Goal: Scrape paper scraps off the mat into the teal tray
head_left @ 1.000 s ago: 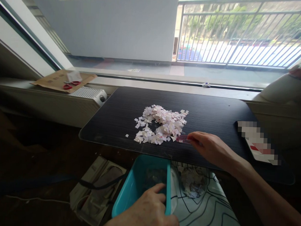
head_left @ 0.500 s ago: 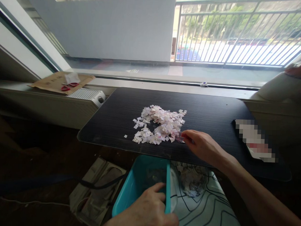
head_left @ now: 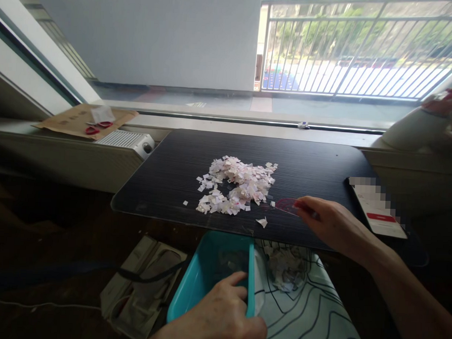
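Observation:
A heap of small white and pink paper scraps [head_left: 236, 185] lies in the middle of a black table [head_left: 166, 187]. My right hand [head_left: 331, 224] rests on the table to the right of the heap, fingers pinched on a thin clear plastic piece with a red tint [head_left: 285, 205]. One loose scrap [head_left: 261, 221] lies near the front edge. My left hand [head_left: 221, 317] grips the rim of a teal plastic bin [head_left: 196, 279] held below the table's front edge.
A printed card [head_left: 376, 209] lies at the table's right end. Cardboard with red scissors [head_left: 96, 127] sits on the left sill beside a white heater [head_left: 128, 140]. Another person's sleeve [head_left: 416, 127] shows at far right. A patterned cloth with scraps [head_left: 303, 301] lies below.
My right hand drew back to the right from the heap with the clear piece; one scrap now lies apart near the front edge. The left hand keeps hold of the bin.

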`<state>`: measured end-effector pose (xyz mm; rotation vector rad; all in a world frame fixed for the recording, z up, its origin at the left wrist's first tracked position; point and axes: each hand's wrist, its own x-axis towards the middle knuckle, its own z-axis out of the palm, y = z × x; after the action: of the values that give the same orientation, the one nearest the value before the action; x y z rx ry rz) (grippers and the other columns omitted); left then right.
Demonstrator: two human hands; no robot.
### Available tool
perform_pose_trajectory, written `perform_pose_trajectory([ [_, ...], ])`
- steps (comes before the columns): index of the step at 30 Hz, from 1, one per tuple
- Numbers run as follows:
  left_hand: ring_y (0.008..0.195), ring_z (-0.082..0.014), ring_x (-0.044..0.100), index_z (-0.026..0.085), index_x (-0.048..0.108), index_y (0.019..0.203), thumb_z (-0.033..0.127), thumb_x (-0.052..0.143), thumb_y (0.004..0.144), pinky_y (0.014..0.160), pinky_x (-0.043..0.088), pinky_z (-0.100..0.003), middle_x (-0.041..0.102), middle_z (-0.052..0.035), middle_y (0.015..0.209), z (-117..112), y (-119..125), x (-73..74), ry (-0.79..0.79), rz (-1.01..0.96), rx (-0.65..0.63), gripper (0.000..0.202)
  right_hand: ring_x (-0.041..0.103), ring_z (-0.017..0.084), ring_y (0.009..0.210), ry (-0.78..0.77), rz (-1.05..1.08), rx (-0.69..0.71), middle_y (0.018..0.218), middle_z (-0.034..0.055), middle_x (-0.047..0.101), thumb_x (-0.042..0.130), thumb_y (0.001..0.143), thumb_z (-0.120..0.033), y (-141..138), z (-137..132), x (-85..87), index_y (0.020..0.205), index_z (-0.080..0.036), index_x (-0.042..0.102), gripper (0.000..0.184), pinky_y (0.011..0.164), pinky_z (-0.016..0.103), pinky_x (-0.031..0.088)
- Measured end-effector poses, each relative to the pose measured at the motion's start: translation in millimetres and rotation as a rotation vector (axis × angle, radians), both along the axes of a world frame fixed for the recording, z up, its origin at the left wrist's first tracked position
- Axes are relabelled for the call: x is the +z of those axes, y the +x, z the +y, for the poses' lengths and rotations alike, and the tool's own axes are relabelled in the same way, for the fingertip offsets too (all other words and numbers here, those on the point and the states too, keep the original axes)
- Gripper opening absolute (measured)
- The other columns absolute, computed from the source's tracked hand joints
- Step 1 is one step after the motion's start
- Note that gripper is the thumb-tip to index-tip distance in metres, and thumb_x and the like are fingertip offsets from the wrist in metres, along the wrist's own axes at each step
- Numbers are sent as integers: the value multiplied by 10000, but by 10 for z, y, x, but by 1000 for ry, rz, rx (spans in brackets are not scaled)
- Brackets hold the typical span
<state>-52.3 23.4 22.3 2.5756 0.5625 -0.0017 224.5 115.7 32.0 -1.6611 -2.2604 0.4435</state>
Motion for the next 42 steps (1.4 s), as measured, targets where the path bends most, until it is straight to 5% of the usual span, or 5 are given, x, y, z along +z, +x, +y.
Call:
perform_pose_trajectory([
  [21,749,-156,605,199,473,780,212,650,861,1072,337,-441,586,36,712,-35,2,38,26,3,48,195,653,197,699,-14,-9,-117,798,46,723,480,903,-304,77,125,-64,920,-212,637,183,615,276,436],
  [42,781,-176,617,198,450,776,173,648,852,1047,359,-422,609,24,730,-17,34,72,45,-8,4,213,652,182,667,-48,22,-83,770,33,719,482,894,-313,89,98,-43,891,-211,650,197,594,266,449],
])
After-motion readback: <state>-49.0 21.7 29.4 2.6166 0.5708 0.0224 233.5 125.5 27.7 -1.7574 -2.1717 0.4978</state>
